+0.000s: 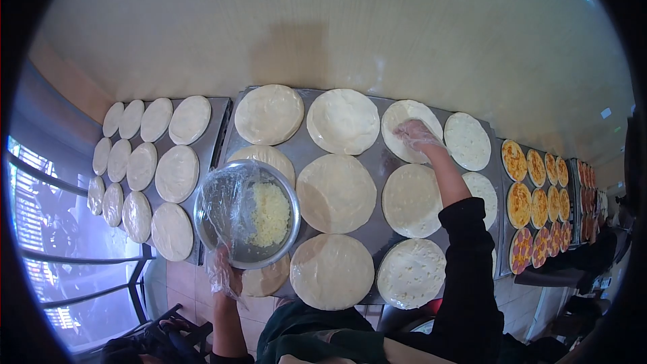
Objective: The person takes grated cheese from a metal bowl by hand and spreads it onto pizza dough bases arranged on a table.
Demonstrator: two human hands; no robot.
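Observation:
My left hand [226, 273], in a clear plastic glove, grips the near rim of a round metal bowl [291, 195]. Inside lies a pile of grated cheese [269, 214], with clear plastic film [222, 192] draped over the bowl's left side. My right hand [416, 133], also gloved in clear plastic, reaches down over a flat dough round [397, 111] in the back row. Its fingers are bunched together, and what they hold, if anything, is hidden. Pale bits are scattered on another dough round [412, 273] nearer to me.
The dough rounds lie in rows on a metal table [384, 162]. A second table at left carries more dough rounds [176, 174]. Sauced and topped pizzas [519, 205] stand at right, with a person's dark sleeve [586, 253] beyond. A wall borders the back.

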